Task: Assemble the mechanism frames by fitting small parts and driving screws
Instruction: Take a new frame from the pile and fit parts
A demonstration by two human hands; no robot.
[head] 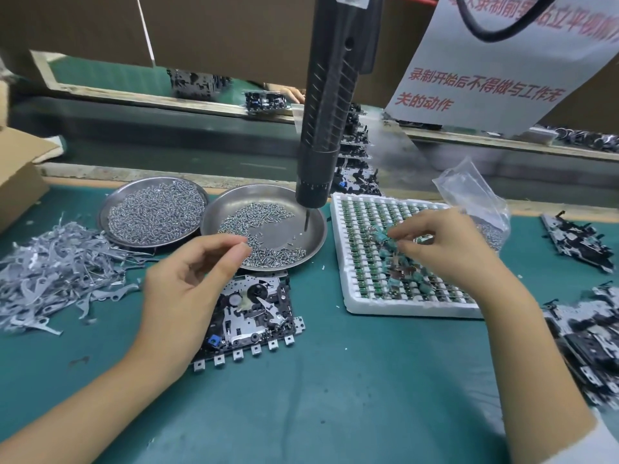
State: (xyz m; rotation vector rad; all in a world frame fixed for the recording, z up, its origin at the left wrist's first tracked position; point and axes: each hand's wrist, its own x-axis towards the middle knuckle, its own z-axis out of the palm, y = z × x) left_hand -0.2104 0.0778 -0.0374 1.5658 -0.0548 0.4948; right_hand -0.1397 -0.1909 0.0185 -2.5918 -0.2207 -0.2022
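Green matting is covering the desk (335,396), and every place below is being given relative to the mechanism frame (254,313) lying flat near its middle. Far to the left of the frame, a loose heap of grey metal levers (50,272) is being spread over the mat. Behind the frame and to its left, a steel dish heaped with screws (154,212) is being kept; directly behind the frame, a second steel dish (268,226), only partly covered with screws, is being kept. The left hand (181,289) is being held over the frame's left edge, its thumb and forefinger closed into a narrow grip; whether a screw is being pinched there cannot be told. Above the second dish, a black electric screwdriver (325,105) is being hung, bit downward. To the right of the frame, a white foam tray (402,256) of small green parts is being reached into by the right hand (445,246), whose fingertips are being pinched in a narrow grip on something small among loose teal parts (392,249). Far right, more frames (582,329) are being piled.
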